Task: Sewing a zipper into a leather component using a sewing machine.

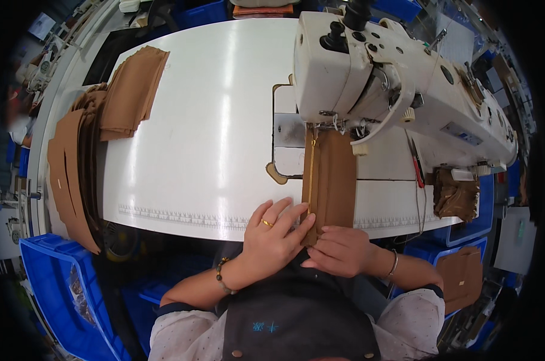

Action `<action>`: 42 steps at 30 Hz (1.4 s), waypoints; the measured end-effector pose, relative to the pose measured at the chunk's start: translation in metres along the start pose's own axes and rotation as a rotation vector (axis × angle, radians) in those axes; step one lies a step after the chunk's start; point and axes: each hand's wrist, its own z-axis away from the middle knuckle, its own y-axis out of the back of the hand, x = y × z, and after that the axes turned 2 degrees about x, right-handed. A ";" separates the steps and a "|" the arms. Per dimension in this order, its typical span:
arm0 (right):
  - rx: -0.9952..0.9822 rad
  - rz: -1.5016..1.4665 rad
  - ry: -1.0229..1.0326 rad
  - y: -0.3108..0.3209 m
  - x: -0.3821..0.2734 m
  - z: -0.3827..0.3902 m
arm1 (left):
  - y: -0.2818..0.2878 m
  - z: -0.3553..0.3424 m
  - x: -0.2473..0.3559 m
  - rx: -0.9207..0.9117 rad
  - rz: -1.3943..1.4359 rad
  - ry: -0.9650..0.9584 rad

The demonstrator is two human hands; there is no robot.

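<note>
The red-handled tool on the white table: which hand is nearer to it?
Right. The right hand is at the brown fabric, below and left of the red-handled tool; the left hand is farther left, by the gold zipper.

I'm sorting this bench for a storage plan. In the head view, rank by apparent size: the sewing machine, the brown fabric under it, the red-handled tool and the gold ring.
Largest to smallest:
1. Sewing machine
2. Brown fabric
3. Red-handled tool
4. Gold ring
</note>
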 end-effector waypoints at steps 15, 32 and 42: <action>-0.303 0.242 -0.336 0.005 0.088 -0.033 | 0.007 0.002 0.000 -0.157 -0.040 -0.025; -0.296 0.216 -0.314 0.008 0.086 -0.035 | 0.104 0.046 -0.075 0.016 -0.431 0.125; -0.288 0.262 -0.283 0.008 0.088 -0.031 | 0.287 0.100 -0.205 0.169 -0.761 1.203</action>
